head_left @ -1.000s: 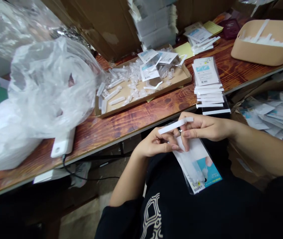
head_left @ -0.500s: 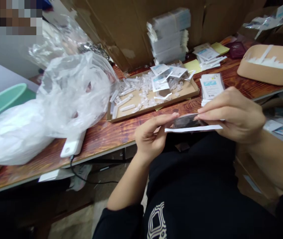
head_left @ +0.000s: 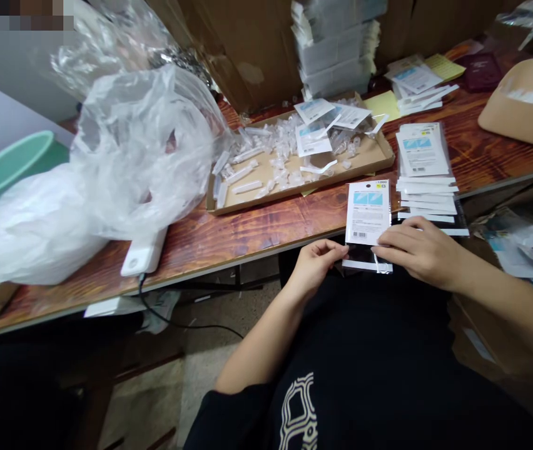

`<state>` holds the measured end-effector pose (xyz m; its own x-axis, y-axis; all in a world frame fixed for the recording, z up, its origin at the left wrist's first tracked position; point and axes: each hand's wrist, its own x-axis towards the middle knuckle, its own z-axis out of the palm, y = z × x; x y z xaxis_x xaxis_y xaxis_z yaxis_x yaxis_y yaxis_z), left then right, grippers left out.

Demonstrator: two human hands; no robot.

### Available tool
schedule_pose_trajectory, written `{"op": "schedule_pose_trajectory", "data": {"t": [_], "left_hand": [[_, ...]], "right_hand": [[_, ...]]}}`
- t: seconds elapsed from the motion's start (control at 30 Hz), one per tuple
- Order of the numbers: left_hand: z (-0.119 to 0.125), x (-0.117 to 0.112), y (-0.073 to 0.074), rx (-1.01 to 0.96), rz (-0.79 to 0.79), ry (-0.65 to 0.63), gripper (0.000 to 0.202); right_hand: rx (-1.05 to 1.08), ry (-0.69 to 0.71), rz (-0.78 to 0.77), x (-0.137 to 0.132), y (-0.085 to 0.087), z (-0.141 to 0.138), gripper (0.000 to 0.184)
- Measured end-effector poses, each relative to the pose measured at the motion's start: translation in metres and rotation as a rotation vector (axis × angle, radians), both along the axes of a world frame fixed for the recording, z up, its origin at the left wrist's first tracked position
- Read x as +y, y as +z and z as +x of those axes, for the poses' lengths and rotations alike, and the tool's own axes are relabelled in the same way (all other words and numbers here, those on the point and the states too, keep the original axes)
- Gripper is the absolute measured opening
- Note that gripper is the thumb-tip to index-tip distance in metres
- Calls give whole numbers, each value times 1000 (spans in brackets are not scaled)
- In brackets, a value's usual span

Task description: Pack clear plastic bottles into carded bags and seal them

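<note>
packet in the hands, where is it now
Head view, right of centre: the packet lies at the table edge, held by the left hand and right hand, beside the packet stack.

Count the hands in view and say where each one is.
2. The left hand holds the lower left corner of the packet at the table edge; the right hand holds its lower right corner. Others may be hidden out of frame.

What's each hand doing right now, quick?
Left hand: closed, pinching the lower left corner of the packet.
Right hand: closed on the packet's lower right edge.
</note>
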<state>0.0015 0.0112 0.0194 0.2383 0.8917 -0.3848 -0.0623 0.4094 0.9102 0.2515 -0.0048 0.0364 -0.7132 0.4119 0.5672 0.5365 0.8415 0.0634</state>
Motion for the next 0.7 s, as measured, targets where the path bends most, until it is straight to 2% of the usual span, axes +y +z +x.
{"op": "schedule_pose_trajectory", "data": {"t": [0.1, 0.17, 0.23, 0.33, 0.43, 0.53, 0.7], "left_hand": [[8, 1, 1, -49, -82, -25, 36], [15, 0, 2, -69, -125, -48, 33], [21, -1, 3, -84, -148, -65, 30], [28, -3, 6, -86, -147, -72, 26], [30, -3, 7, -70, -132, -80, 21], [31, -2, 8, -73, -121, -104, 15], [33, -2, 8, -75, -105, -111, 12]], "right_hand": [[40, -83, -280, -11, 24, -2, 37], [147, -93, -472, -15, 30, -8, 22], [208, -129, -632, -14, 27, -16, 6], [179, -208, -809, -6, 17, -25, 9], [130, -260, -892, 1, 14, -31, 10], [79, -307, -928, 2, 19, -34, 15], [33, -300, -911, 2, 21, -39, 14]]}}
